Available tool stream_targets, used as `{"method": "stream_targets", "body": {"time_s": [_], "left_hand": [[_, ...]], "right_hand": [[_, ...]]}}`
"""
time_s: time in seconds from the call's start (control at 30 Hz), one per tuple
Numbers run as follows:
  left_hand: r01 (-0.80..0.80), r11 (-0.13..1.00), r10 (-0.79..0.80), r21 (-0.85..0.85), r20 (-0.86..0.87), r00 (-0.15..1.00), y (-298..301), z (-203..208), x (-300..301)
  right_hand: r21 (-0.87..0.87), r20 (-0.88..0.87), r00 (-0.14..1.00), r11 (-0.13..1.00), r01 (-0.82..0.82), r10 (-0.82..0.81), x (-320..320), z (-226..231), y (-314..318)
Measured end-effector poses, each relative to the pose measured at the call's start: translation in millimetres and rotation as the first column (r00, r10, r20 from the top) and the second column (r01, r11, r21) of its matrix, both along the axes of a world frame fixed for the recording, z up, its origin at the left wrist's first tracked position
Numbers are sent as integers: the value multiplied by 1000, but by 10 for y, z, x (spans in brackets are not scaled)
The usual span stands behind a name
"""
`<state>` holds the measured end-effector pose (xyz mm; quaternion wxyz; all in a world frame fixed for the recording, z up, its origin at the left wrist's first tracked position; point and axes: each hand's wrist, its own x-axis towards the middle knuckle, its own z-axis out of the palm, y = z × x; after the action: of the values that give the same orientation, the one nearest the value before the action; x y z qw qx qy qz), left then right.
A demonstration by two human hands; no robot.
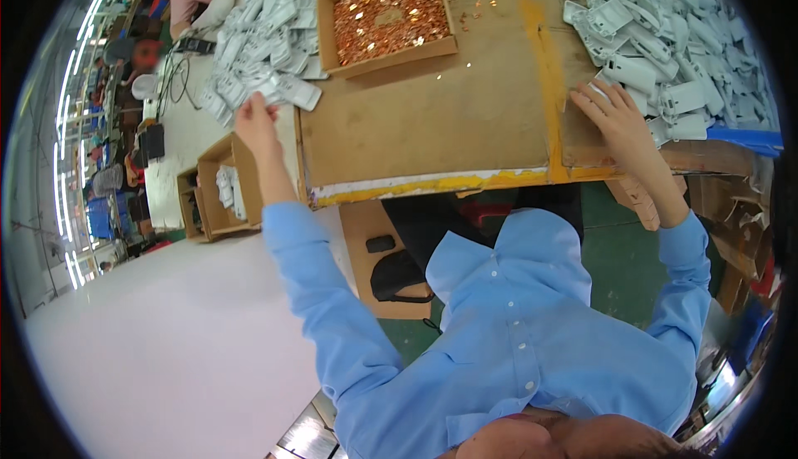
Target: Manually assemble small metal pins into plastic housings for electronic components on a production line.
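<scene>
My left hand (259,125) is at the near edge of a pile of white plastic casings (270,31) on the left. Its thumb and fingers are drawn together, and whether anything small is between them cannot be made out. Just right of the fingertips lies one casing (298,91). My right hand (617,116) rests palm down beside the larger right-hand pile of white casings (644,35). Its fingers are stretched out and slightly apart, with a bit of white showing by the fingertips. Its palm side is hidden.
A cardboard box (453,46) full of small copper-coloured metal pieces stands at the far middle of the cardboard-covered table (416,135). A few loose pieces lie right of it. Left of my forearm is a smaller carton (218,224) with white parts. Another person's gloved hand (218,10) is at the far left pile.
</scene>
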<state>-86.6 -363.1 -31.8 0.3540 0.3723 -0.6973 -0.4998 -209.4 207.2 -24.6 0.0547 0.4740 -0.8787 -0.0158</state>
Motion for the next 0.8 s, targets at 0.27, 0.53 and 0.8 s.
{"method": "stream_targets", "body": {"time_s": [0.27, 0.53, 0.8], "left_hand": [[-77, 784, 181, -615, 109, 977, -314, 38, -443], [273, 872, -223, -406, 169, 960, 1286, 247, 128], [623, 777, -618, -90, 76, 782, 2679, 21, 693]], "right_hand": [[76, 60, 997, 995, -61, 57, -149, 58, -139], [-279, 146, 988, 960, 2, 41, -75, 465, -540], [-589, 636, 674, 801, 109, 376, 550, 581, -1761]]}}
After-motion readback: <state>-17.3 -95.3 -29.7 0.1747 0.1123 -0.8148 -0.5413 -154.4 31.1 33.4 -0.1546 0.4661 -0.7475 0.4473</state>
